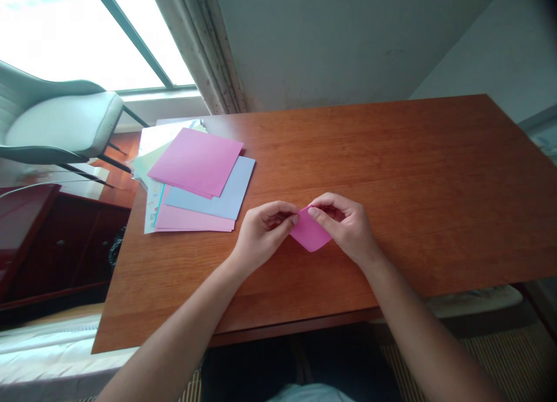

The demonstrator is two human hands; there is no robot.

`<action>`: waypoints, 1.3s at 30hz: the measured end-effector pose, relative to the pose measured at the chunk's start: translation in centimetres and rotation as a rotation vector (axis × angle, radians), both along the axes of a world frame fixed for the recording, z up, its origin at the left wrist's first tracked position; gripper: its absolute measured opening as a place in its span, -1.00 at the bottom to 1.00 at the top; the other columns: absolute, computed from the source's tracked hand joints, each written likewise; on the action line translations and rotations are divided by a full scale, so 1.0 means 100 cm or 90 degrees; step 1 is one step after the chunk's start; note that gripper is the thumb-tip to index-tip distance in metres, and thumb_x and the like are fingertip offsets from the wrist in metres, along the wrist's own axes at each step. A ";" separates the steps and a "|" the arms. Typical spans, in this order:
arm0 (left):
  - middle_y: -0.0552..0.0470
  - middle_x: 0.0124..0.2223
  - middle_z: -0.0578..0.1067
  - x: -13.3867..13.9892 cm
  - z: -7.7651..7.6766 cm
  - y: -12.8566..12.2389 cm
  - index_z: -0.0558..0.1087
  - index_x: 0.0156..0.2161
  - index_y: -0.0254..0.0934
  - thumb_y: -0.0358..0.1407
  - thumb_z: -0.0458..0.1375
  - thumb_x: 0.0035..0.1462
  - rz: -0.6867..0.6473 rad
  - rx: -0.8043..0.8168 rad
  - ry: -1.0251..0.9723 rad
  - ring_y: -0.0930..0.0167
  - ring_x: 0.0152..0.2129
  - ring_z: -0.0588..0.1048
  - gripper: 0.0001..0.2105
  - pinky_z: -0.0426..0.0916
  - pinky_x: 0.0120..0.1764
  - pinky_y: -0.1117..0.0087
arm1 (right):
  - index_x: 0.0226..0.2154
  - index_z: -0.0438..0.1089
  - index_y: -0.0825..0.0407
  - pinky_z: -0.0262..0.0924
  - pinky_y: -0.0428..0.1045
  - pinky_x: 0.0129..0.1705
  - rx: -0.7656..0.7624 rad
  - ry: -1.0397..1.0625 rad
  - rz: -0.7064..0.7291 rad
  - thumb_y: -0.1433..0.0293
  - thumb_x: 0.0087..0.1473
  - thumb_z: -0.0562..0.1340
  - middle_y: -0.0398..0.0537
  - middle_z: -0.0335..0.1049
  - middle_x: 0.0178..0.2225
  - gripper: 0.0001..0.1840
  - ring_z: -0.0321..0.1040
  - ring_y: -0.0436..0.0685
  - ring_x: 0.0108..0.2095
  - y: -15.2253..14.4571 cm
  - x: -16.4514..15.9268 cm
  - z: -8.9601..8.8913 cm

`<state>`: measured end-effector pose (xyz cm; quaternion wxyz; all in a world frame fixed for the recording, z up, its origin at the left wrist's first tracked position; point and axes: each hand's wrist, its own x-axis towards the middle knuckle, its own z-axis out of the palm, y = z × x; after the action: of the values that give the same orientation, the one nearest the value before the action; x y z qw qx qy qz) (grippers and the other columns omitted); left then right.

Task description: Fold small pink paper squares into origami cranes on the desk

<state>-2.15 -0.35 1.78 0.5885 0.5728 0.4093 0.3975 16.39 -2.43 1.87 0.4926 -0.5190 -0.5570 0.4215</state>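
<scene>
Fingers of the left hand and right hand pinching the top edge of a small pink paper, probably part-folded but unfinished, over the near side of the surface, with larger flat sheets piled at left, seemingly unworked.

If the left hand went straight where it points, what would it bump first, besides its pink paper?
Probably the right hand, pinching the same pink paper just opposite, though depth is unclear.
</scene>
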 end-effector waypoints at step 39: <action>0.00 -0.27 0.57 -0.006 0.011 0.002 0.49 -0.20 -0.25 -0.28 0.31 0.11 0.066 0.034 0.059 0.41 -0.33 0.55 -0.83 0.46 -0.26 0.44 | -0.41 0.42 -0.04 0.23 -0.03 -0.37 0.024 0.028 -0.075 0.30 0.15 0.29 -0.16 0.37 -0.44 -0.87 0.30 0.05 -0.41 -0.005 0.007 0.002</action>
<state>-2.78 -0.18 2.90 0.5320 0.5843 0.4542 0.4115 17.10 -2.89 2.04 0.5384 -0.5321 -0.5223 0.3927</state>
